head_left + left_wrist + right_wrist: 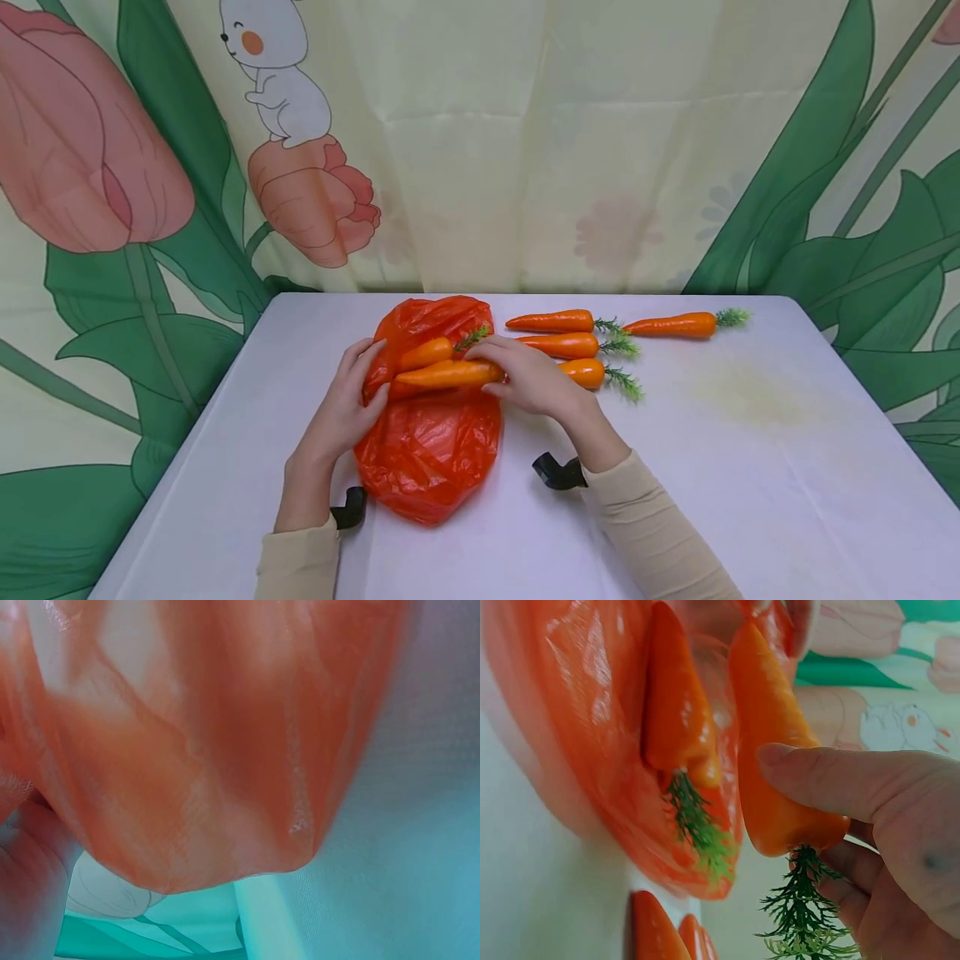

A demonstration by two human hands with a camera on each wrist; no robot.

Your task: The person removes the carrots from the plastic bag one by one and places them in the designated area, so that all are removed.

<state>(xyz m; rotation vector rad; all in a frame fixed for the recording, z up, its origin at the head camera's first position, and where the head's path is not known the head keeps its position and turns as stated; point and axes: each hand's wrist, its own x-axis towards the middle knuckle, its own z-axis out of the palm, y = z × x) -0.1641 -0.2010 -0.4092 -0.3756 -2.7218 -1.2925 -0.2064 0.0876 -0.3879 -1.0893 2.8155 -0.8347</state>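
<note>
A red plastic bag (431, 458) lies on the table with its mouth spread. My left hand (341, 404) grips the bag's left edge; in the left wrist view the hand (34, 877) shows at lower left beside the thin plastic. My right hand (528, 375) pinches an orange carrot (450, 375) near its leafy end, its tip pointing left over the bag's mouth. In the right wrist view the thumb lies across this carrot (769, 757), with green leaves hanging below. A second carrot (426, 354) rests in the bag's opening, just beyond the held one.
Several carrots lie right of the bag, among them one at the back (551, 321), one partly behind my right hand (585, 372) and one farther right (675, 326). A white cloth (750, 500) covers the table. A printed curtain (525, 167) hangs behind.
</note>
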